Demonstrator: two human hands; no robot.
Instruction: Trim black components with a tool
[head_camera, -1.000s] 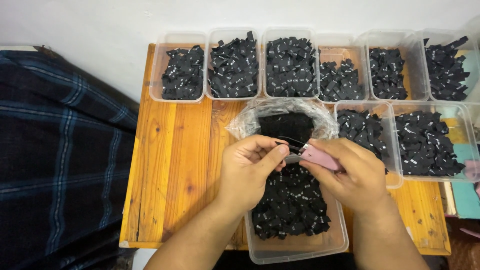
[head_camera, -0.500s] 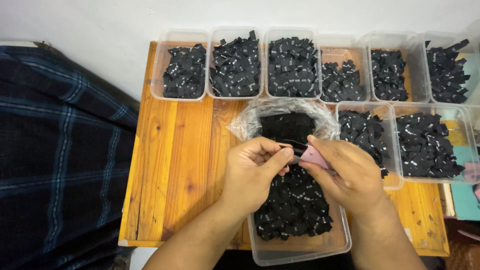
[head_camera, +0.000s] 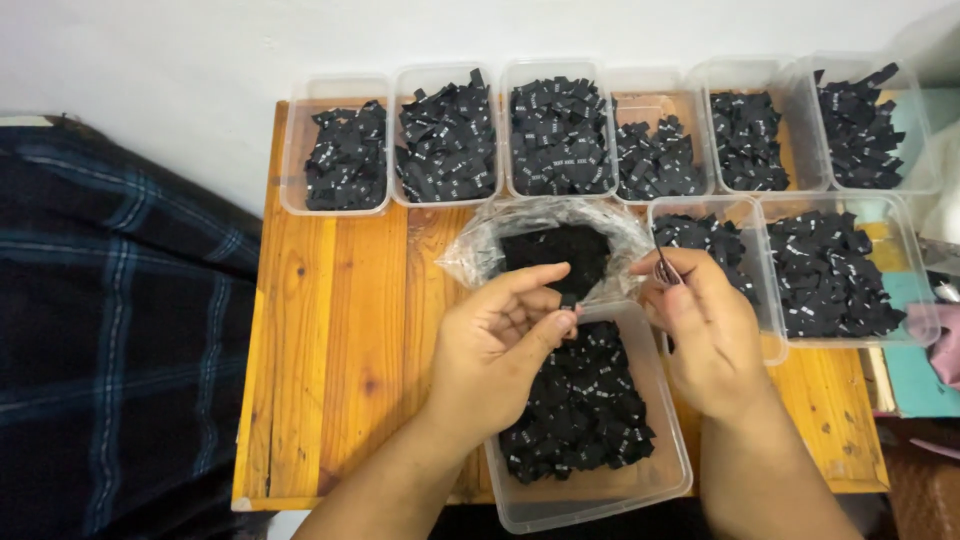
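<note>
Left hand (head_camera: 500, 335) pinched on a small black label (head_camera: 568, 300), right hand (head_camera: 705, 330) closed on slim metal scissors (head_camera: 663, 268), both above clear tub (head_camera: 640, 490) of labels on wooden counter (head_camera: 330, 330). Best snipped close, label held taut, beside open plastic bag (head_camera: 470, 255); more tubs (head_camera: 345, 145) ranged behind.

nine clear tubs (head_camera: 336, 205), one plastic bag (head_camera: 470, 255)

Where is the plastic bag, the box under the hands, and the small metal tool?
plastic bag (head_camera: 470, 255), head view, crinkled left edge.
clear box (head_camera: 672, 465), head view, bare right wall.
metal tool (head_camera: 662, 268), head view, thin tip above the right hand (head_camera: 705, 335).
</note>
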